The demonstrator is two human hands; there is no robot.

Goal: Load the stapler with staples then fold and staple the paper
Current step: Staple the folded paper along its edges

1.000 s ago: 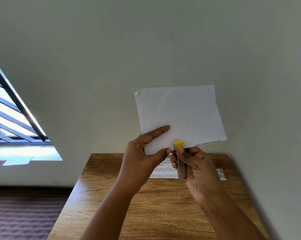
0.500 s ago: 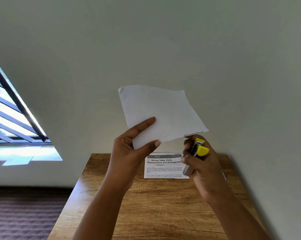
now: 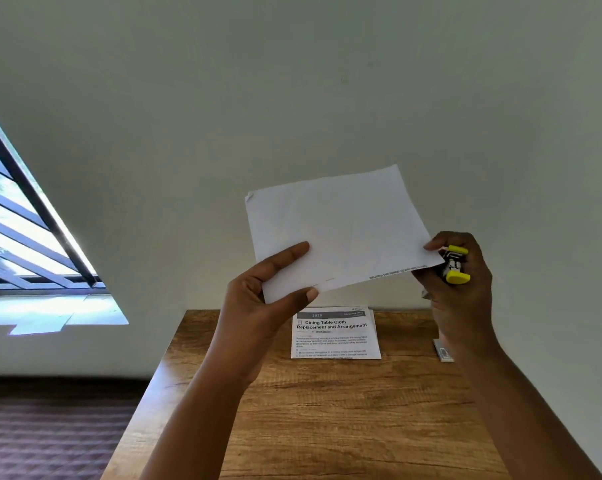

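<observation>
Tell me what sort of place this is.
Probably a plain room in a home or small office: a wooden table against a bare wall, a barred window and dark carpet.

stapler body mostly hidden in hand, printed sheet small text illegible

I observe that the folded paper, a second ago clamped at its lower edge in the stapler, is now clear of the stapler's mouth. The right hand has carried the stapler out to the sheet's lower right corner. The left hand has tilted the sheet's right side upward.
</observation>
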